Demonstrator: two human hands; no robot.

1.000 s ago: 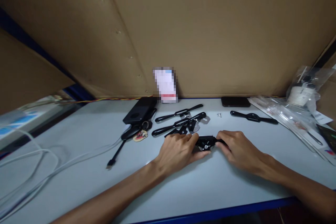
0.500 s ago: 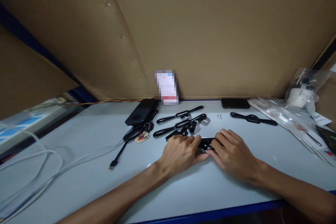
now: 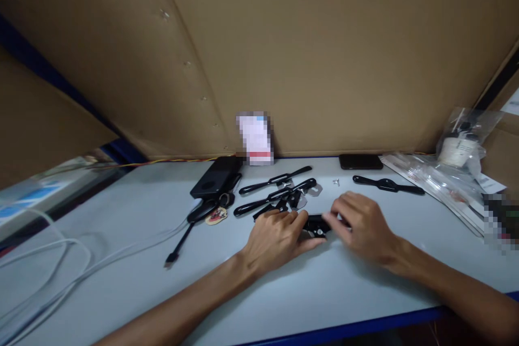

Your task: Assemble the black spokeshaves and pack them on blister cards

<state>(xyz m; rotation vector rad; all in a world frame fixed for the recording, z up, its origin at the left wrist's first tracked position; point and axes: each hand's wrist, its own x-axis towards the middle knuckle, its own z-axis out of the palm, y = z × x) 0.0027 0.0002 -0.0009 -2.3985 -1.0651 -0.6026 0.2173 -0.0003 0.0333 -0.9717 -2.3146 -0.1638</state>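
Note:
My left hand (image 3: pixel 278 235) is closed around the left side of a black metal spokeshave (image 3: pixel 314 223), its thumb along the lower edge near a small silver screw. At the tool's right side, my right hand (image 3: pixel 363 227) has its fingers curled over the handle, partly hiding it. Just beyond my left hand lie two more spokeshave bodies, a nearer one (image 3: pixel 259 204) and a farther one (image 3: pixel 255 186). Black cap pieces and silver blades (image 3: pixel 314 190) are heaped beside them. Another spokeshave body (image 3: pixel 387 185) rests farther right, with small silver screws (image 3: pixel 336 182) to its left.
A black power bank (image 3: pixel 214 175) with cables and a key fob sits at left. A blurred upright screen (image 3: pixel 256 138) leans on the cardboard wall (image 3: pixel 324 54). A dark phone (image 3: pixel 360 161) lies at the back. Plastic packaging (image 3: pixel 430 184) and a bagged white tub (image 3: pixel 458 150) are at right.
My right thumb has come away from the screw area and up to the top of the spokeshave. My left hand keeps its hold. The view has shifted slightly.

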